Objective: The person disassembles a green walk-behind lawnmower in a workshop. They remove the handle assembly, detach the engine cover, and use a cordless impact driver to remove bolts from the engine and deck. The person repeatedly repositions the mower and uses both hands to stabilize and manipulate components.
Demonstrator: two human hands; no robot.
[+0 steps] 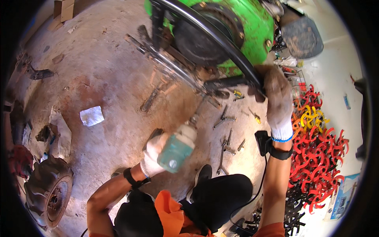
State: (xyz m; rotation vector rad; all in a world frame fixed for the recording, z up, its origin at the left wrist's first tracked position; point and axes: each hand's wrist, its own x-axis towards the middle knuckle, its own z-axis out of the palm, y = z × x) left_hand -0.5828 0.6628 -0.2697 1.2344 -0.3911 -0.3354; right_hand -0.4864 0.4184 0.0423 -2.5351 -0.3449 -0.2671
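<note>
Wearing a white knit glove, my left hand (153, 155) is wrapped round the handle of a teal and pale impact wrench (176, 153). Its nose points up and away, toward the lower metal frame (173, 67) of a green machine (256, 23). Blur hides whether its tip touches a fastener there. My right hand (276, 93), in a soiled glove, is closed on the lower right end of the machine's curved black tubular bar (221, 37). A round black part (201, 37) sits behind that bar. Both wrists carry black straps.
Several wrenches and loose tools (223, 154) lie on the concrete floor right of the impact wrench. Red curved tiller blades (316, 158) are heaped at the right, with yellow ones (312, 118) among them. A lugged tyre (49, 189) stands lower left; white paper (92, 116) lies left.
</note>
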